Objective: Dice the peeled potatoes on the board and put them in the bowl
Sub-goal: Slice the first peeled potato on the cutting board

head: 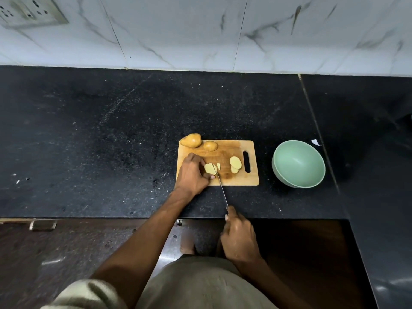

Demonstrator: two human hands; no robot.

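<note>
While our left hand (pixel 192 175) pins a potato slice (pixel 209 168) to the board (pixel 225 178), fingers curled around it, our right hand (pixel 238 237) grips the knife (pixel 222 188), its blade resting at the slice's right edge. We judge the work barely begun: two thin strips (pixel 217 166) lie just beside the blade, a few round slices (pixel 235 164) wait near the board's handle slot, and two whole potatoes (pixel 191 140) sit at the far edge, one overhanging the corner; they look unpeeled. The green bowl (pixel 298 163), on the worktop (pixel 111 141) to the right of the board, holds nothing yet
</note>
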